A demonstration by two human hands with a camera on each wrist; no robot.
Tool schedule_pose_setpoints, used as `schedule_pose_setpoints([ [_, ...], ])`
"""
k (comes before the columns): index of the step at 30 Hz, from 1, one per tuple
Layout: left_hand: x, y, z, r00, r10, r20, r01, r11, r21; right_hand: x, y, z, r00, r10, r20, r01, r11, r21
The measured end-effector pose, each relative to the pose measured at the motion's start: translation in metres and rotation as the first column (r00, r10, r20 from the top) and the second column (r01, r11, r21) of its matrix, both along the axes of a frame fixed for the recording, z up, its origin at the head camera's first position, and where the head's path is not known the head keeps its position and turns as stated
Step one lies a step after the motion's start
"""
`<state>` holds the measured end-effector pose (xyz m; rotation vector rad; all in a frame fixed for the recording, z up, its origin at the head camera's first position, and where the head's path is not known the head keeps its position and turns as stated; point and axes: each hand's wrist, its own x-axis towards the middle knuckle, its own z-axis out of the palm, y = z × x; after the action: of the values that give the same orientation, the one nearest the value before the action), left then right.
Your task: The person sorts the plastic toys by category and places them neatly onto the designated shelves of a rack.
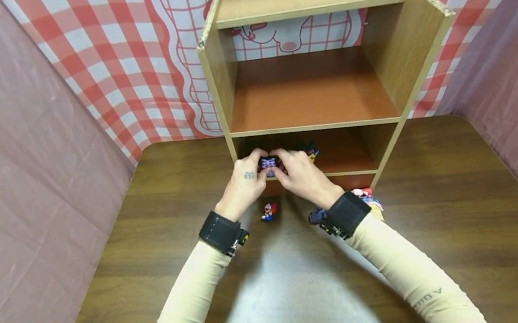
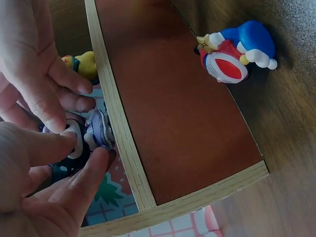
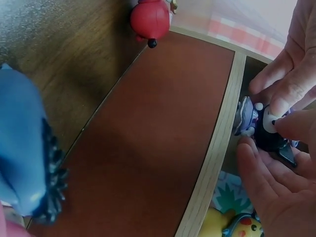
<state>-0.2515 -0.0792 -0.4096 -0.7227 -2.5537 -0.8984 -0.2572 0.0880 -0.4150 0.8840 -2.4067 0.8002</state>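
A small black and purple figurine (image 1: 268, 163) with a white face and a frilly purple skirt is held between both hands, at the front of the lower compartment. My left hand (image 1: 243, 182) pinches it from the left with thumb and fingers. From the right, my right hand (image 1: 302, 176) pinches the same figurine (image 3: 267, 129). Its skirt is close to the shelf's front edge in both wrist views; whether it touches cannot be told. A yellow figurine (image 3: 238, 225) with a dark band stands in the same compartment, partly hidden behind the right hand in the head view.
The wooden shelf unit (image 1: 316, 127) stands at the back of the table (image 1: 175, 239). In front lies a red and blue figurine (image 1: 269, 212). A dark blue figurine (image 1: 317, 215) and a colourful figurine (image 1: 369, 200) are by the right wrist, partly hidden.
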Motion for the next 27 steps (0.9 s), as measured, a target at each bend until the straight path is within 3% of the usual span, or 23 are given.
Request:
schedule_pose_setpoints([
  [10,-0.0023,0.0035,-0.0001,0.997,0.027,-0.072,-0.027,1.000,0.005,-0.0034,-0.0038,0.0044,0.999,-0.041,0.011,0.041,0.998,0.042],
  [27,-0.0067,0.0071,0.0014,0.997,0.065,-0.051,-0.067,0.997,-0.032,-0.0092,-0.0076,0.0075,0.995,-0.077,0.062,0.073,0.995,0.075],
])
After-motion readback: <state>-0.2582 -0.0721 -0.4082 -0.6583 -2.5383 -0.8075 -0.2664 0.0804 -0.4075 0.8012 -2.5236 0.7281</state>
